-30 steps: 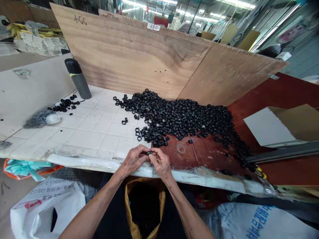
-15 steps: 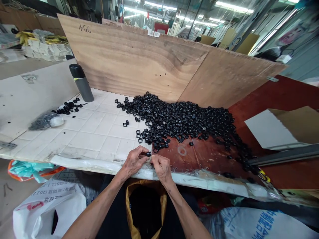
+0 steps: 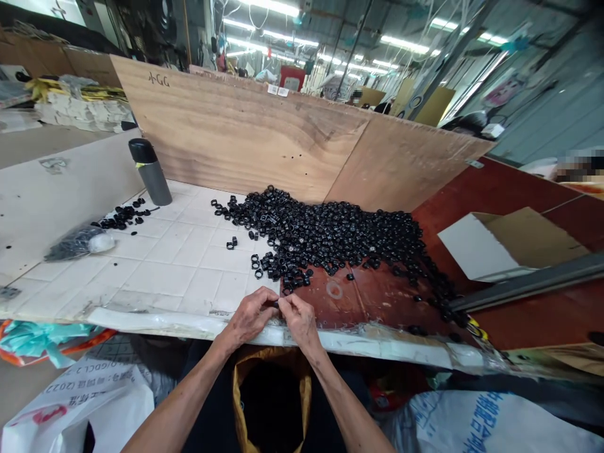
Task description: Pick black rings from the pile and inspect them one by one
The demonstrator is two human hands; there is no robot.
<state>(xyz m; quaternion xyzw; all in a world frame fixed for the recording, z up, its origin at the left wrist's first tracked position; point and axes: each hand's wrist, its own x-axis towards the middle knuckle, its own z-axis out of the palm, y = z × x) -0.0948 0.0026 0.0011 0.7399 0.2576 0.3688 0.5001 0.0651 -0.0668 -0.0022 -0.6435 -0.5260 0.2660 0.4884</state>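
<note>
My left hand [image 3: 252,313] is closed in a pinch round a small black cylindrical part [image 3: 274,304], just above the table's front edge. My right hand [image 3: 300,319] meets it from the other side, thumb and fingertips pressed together at the part's end; whatever is between those fingers is hidden. Just beyond both hands spreads a large heap of small black plastic rings [image 3: 311,233], with several strays at its left side. Below the hands, an open yellow-brown bag [image 3: 239,402] sits at my lap, its inside dark.
A grey bottle [image 3: 153,173] with a black lid stands at the back left. Near it lie small black pieces [image 3: 123,216] and a clear plastic bag [image 3: 70,244] of dark parts. Wooden boards [image 3: 236,132] wall the back. An open carton [image 3: 476,251] and a metal bar [image 3: 523,283] are at right.
My right fingertips have closed in against the black part, which now shows less between my hands. The whole view has shifted slightly, with the table lower in the picture.
</note>
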